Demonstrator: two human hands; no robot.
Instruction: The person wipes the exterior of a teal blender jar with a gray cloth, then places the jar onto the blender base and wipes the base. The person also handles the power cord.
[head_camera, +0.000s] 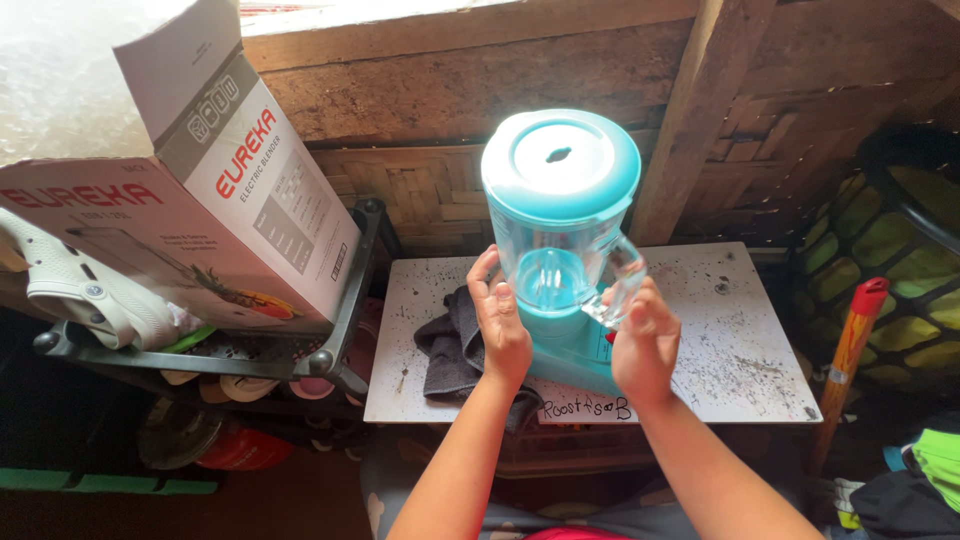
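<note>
A blender with a clear jar (556, 262) and a teal lid (560, 162) stands on its teal base (572, 350) on a speckled white tabletop (735, 345). My left hand (497, 322) presses against the jar's left side, fingers apart. On the jar's right, my right hand (645, 340) wraps around the clear handle (625, 285). A dark grey cloth (450, 350) lies on the tabletop just left of the base, partly under my left wrist.
An open white cardboard box (215, 200) rests on a dark metal rack (345, 310) at the left, with a white clog (75, 285) beside it. A wooden stick with a red tip (850, 350) leans at the right. A wooden and woven wall rises behind.
</note>
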